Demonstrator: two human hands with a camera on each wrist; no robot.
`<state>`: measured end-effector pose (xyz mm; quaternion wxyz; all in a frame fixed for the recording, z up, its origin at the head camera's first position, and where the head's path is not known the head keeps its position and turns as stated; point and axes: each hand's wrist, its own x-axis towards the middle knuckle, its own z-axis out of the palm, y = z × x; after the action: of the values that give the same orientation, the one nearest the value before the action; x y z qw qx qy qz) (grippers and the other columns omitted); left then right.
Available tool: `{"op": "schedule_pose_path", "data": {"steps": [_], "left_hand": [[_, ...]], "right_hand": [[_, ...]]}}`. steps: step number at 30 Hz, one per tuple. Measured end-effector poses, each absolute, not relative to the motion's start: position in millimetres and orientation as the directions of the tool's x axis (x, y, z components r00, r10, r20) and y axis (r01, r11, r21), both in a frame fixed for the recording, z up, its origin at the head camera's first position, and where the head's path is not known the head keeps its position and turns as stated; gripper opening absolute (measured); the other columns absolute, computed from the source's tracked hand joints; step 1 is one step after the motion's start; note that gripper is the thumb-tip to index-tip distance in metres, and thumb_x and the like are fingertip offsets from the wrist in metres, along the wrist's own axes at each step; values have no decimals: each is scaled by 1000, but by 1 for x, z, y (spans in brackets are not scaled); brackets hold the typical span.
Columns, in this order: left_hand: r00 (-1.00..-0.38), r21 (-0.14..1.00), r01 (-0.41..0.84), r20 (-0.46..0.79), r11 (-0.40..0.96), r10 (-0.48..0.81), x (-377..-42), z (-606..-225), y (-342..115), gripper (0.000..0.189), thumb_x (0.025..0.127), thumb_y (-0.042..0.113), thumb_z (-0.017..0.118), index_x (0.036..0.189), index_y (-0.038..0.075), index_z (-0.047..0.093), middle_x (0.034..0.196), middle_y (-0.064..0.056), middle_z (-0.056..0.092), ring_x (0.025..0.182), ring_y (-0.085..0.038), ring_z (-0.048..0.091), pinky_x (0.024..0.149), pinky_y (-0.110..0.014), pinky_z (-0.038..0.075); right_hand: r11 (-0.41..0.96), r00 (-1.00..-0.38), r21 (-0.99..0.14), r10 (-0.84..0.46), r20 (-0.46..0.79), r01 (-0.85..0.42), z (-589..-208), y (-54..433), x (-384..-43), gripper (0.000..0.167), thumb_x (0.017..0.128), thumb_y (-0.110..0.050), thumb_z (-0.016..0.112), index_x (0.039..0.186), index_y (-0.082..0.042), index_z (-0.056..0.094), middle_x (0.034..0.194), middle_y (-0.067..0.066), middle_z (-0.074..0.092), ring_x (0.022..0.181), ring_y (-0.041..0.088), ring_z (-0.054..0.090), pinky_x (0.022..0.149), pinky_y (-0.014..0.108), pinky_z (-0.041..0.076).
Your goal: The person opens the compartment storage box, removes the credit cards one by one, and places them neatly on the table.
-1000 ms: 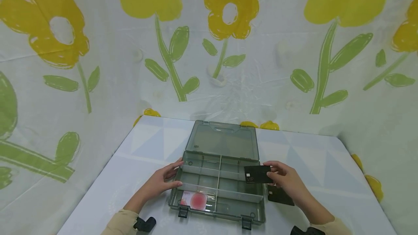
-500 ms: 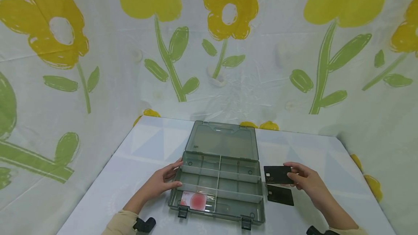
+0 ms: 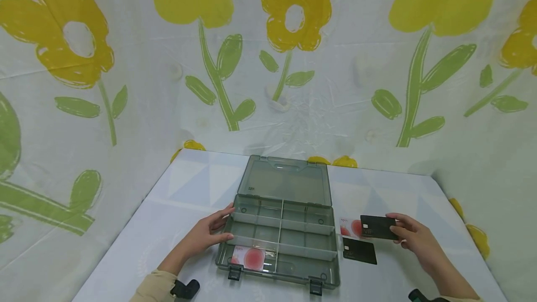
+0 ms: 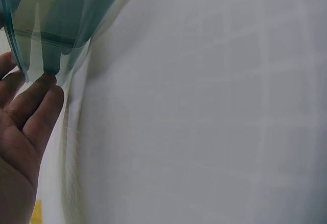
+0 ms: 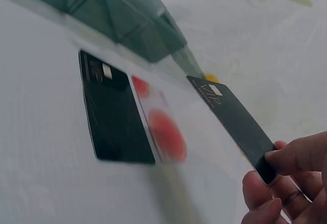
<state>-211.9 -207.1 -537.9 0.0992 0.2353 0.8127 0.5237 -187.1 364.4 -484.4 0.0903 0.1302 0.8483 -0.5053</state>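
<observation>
My right hand (image 3: 417, 241) pinches a black VIP card (image 3: 375, 226) between thumb and fingers, over the table to the right of the box. In the right wrist view this card is tilted, and its gold lettering shows. Below and left of it lies a second black card (image 3: 359, 251), next to a white-and-pink card (image 3: 348, 226) with red circles. The grey see-through compartment box (image 3: 308, 251) stands with its lid (image 3: 287, 181) folded back. My left hand (image 3: 203, 233) rests on its left side, fingertips at the wall, thumb on the rim. Another pink card (image 3: 248, 258) lies in its front-left compartment.
Two black latches (image 3: 316, 287) jut from the box's front edge. The white-and-blue table (image 3: 189, 190) has a flowered curtain (image 3: 327, 120) behind and at both sides.
My right hand has carried the black VIP card rightward, from above the box to over the table, bringing the pink card beside the box into view. The left hand has stayed put.
</observation>
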Motion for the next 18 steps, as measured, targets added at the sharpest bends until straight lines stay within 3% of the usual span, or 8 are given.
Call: {"op": "schedule_pose_path", "data": {"steps": [8,18], "left_hand": [[-869,894,286,91,344,486,-212,-540,-208,77,93,24,75,157,4,37,167,-14,23,141,-44,41,113,-48,42],[-871,895,279,83,347,484,-212,-540,-208,77,94,25,75,157,4,37,167,-14,23,142,-43,41,113,-47,42]], "right_hand": [[476,-931,-800,169,-325,365,-498,388,-194,49,102,-15,57,146,4,45,121,20,54,83,18,61,64,30,53],[579,-937,-737,223,-269,349,-514,398,-197,46,99,-11,57,140,7,50,113,24,57,87,23,57,60,25,53]]}}
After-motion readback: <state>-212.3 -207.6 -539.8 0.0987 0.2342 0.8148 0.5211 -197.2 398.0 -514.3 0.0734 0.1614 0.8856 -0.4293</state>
